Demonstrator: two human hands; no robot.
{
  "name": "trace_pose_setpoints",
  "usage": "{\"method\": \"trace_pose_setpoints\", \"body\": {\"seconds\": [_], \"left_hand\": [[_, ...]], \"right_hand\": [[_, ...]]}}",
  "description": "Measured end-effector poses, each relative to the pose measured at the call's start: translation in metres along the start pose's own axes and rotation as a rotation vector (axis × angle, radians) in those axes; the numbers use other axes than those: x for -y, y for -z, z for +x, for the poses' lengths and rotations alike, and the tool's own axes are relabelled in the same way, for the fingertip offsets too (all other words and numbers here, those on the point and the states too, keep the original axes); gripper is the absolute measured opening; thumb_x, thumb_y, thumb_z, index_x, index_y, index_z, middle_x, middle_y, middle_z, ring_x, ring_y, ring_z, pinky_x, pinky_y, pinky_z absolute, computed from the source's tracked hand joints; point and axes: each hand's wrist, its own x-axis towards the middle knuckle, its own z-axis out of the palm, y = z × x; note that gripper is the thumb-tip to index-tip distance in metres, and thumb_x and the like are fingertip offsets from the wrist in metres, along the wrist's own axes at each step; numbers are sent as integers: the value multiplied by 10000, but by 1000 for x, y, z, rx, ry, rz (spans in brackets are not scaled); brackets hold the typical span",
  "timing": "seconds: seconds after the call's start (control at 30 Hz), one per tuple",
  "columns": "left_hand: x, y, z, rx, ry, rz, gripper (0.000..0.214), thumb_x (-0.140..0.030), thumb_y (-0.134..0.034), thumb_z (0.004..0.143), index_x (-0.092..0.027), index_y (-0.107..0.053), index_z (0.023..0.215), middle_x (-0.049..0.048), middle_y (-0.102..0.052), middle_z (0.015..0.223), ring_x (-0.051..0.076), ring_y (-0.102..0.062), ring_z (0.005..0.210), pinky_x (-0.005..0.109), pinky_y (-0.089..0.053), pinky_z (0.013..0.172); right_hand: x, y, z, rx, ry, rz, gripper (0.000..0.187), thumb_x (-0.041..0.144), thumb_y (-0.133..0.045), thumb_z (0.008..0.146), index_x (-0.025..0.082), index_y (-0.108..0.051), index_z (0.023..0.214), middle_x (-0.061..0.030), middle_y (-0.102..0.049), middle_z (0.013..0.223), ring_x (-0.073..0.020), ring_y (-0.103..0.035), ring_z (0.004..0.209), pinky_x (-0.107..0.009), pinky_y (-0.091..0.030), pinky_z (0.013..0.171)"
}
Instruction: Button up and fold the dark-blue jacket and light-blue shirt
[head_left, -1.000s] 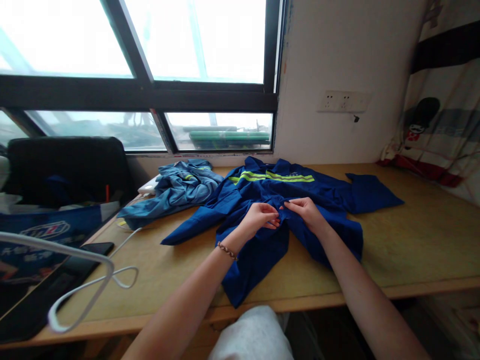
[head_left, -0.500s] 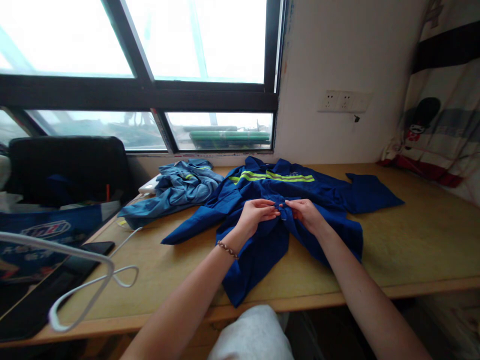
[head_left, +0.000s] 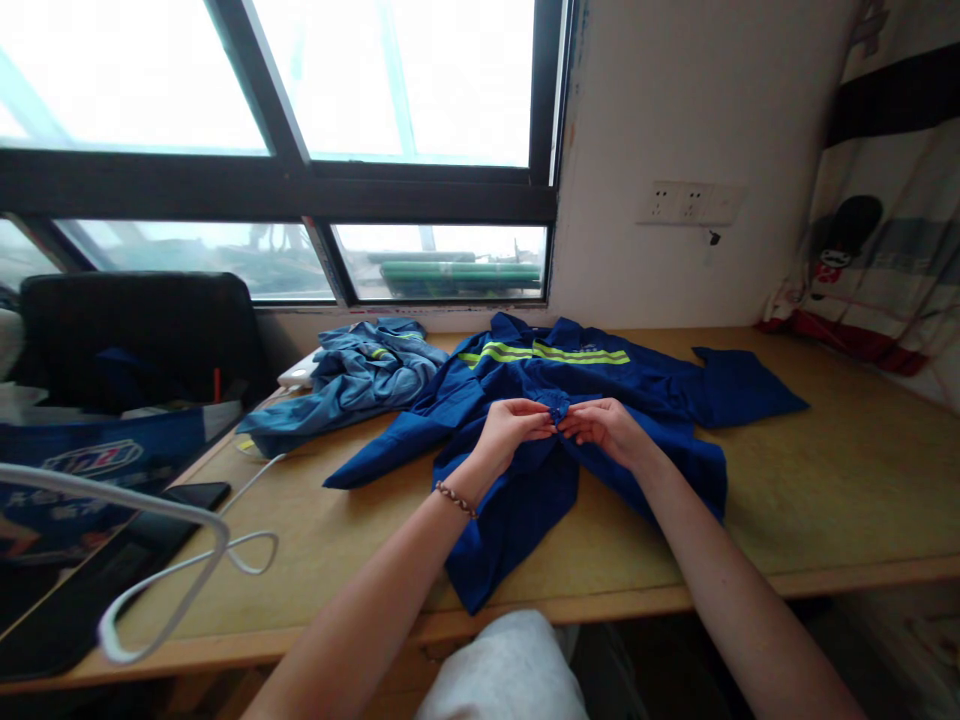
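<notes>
A dark blue work jacket [head_left: 517, 510] with yellow-green reflective stripes across its chest lies spread on the table, collar toward the wall and both sleeves out to the sides. My left hand [head_left: 517, 425] pinches the front edge of the jacket near its middle. Opposite it, my right hand [head_left: 604, 430] also pinches the cloth, its fingertips close against those of the left. Between them the fabric is bunched up and raised. Whether a button sits in the fingers is too small to tell.
On the wooden table [head_left: 847, 480], a crumpled lighter blue garment [head_left: 367, 375] lies left of the jacket beside a white device [head_left: 298, 372]. A white cable [head_left: 169, 500] loops at the left. Behind stand a black chair [head_left: 142, 330] and the window; sockets [head_left: 690, 203] are on the wall.
My right hand has shifted slightly left, and its fingertips have come closer to my left hand at the bunched cloth. The left hand and the jacket have hardly moved.
</notes>
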Motion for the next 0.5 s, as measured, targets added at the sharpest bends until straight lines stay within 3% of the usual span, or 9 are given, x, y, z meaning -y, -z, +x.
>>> {"method": "trace_pose_setpoints", "body": {"seconds": [0.2,0.4,0.5], "left_hand": [[2,-3,-1,-3,15,40,240,-188,-731,537,-70,-630,719,81,-651,658,166,-633,602,275,-529,616],[5,-7,-3,-47,53,27,291,-318,-703,581,-76,-634,727,76,-646,661,136,-612,590,253,-519,595],[8,-7,-3,-61,43,52,301,-326,-721,553,-86,-630,711,57,-636,645,113,-594,571,221,-501,571]], "right_hand": [[-9,-6,5,-175,166,-338,257,383,-647,615,134,-654,677,-36,-625,551,-111,-545,459,-195,-378,409],[-18,-19,3,-359,442,-798,162,339,-598,672,197,-581,595,-13,-602,535,-147,-554,505,-255,-400,518],[-21,-25,0,-419,505,-998,116,289,-564,699,213,-547,613,-7,-600,565,-154,-555,542,-256,-378,538]]}}
